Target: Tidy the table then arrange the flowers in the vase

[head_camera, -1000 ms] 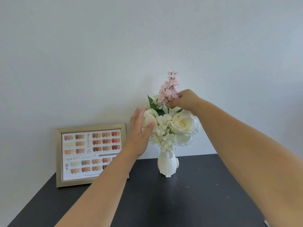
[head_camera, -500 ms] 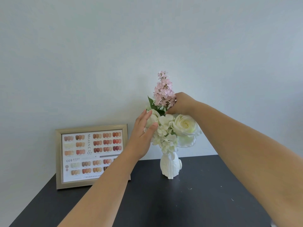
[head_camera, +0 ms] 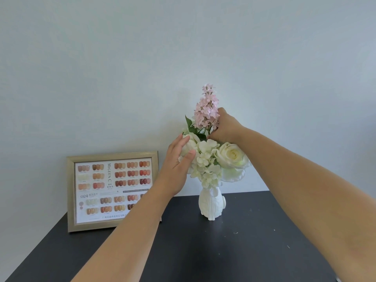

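Note:
A small white ribbed vase (head_camera: 211, 204) stands on the black table (head_camera: 234, 251) near the wall. It holds white hydrangea blooms (head_camera: 207, 161), a white rose (head_camera: 233, 155) on the right and a tall pink flower spike (head_camera: 206, 110) with green leaves. My right hand (head_camera: 225, 127) is closed on the pink spike's stem just below its blossoms. My left hand (head_camera: 178, 159) rests flat, fingers apart, against the left side of the white blooms and covers part of them.
A gold-framed nail colour chart (head_camera: 113, 190) leans against the pale wall at the table's back left, partly behind my left forearm. A few small specks lie on the dark tabletop right of the vase.
The pink spike has shifted left and more upright under my right hand. My left hand stays against the white blooms. The view has tilted slightly.

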`<act>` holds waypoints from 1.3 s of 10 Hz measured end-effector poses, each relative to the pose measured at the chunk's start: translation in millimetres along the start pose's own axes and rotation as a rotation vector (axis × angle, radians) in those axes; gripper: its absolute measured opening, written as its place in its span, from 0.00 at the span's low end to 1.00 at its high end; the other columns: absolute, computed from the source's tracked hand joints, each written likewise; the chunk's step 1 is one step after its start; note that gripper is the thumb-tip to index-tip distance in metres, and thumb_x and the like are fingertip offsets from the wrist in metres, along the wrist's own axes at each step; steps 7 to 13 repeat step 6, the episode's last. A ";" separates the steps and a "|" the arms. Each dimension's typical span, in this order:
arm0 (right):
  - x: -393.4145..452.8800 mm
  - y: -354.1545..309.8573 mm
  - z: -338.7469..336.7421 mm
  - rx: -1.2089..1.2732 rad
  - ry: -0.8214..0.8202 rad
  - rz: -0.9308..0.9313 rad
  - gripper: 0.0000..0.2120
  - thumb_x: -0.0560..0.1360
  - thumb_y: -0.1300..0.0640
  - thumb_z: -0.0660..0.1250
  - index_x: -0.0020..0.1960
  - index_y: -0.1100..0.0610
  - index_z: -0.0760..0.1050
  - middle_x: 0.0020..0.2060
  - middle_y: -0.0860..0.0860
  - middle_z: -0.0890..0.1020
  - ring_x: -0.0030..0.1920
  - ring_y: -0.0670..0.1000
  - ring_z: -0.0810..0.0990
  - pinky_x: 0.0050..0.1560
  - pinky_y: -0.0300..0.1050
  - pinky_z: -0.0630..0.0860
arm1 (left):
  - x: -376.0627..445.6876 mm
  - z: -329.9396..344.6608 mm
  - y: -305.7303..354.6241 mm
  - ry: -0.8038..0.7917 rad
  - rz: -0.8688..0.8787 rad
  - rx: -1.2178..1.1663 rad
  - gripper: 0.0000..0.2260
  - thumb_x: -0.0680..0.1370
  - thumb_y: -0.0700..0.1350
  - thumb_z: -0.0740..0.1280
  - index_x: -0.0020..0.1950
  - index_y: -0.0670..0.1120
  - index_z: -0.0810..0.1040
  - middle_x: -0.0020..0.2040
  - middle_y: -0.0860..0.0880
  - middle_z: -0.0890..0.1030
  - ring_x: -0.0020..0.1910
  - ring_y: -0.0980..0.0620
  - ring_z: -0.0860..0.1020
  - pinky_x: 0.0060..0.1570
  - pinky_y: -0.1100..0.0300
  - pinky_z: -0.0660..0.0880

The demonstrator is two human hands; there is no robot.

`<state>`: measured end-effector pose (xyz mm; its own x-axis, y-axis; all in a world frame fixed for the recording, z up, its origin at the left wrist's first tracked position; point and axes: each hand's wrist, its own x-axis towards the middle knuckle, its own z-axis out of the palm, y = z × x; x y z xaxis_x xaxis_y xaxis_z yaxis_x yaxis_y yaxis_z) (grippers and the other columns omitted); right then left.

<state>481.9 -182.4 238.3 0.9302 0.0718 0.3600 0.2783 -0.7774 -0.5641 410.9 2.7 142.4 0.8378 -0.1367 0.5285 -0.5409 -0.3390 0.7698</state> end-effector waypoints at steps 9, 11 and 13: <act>-91.8 57.9 -36.5 0.468 0.315 0.168 0.15 0.75 0.50 0.67 0.62 0.43 0.72 0.62 0.47 0.75 0.60 0.50 0.74 0.54 0.47 0.70 | -37.0 -0.8 13.2 0.177 0.017 -0.092 0.22 0.81 0.59 0.56 0.76 0.61 0.62 0.78 0.62 0.58 0.75 0.65 0.55 0.71 0.60 0.53; -91.8 57.9 -36.5 0.468 0.315 0.168 0.15 0.75 0.50 0.67 0.62 0.43 0.72 0.62 0.47 0.75 0.60 0.50 0.74 0.54 0.47 0.70 | -37.0 -0.8 13.2 0.177 0.017 -0.092 0.22 0.81 0.59 0.56 0.76 0.61 0.62 0.78 0.62 0.58 0.75 0.65 0.55 0.71 0.60 0.53; -91.8 57.9 -36.5 0.468 0.315 0.168 0.15 0.75 0.50 0.67 0.62 0.43 0.72 0.62 0.47 0.75 0.60 0.50 0.74 0.54 0.47 0.70 | -37.0 -0.8 13.2 0.177 0.017 -0.092 0.22 0.81 0.59 0.56 0.76 0.61 0.62 0.78 0.62 0.58 0.75 0.65 0.55 0.71 0.60 0.53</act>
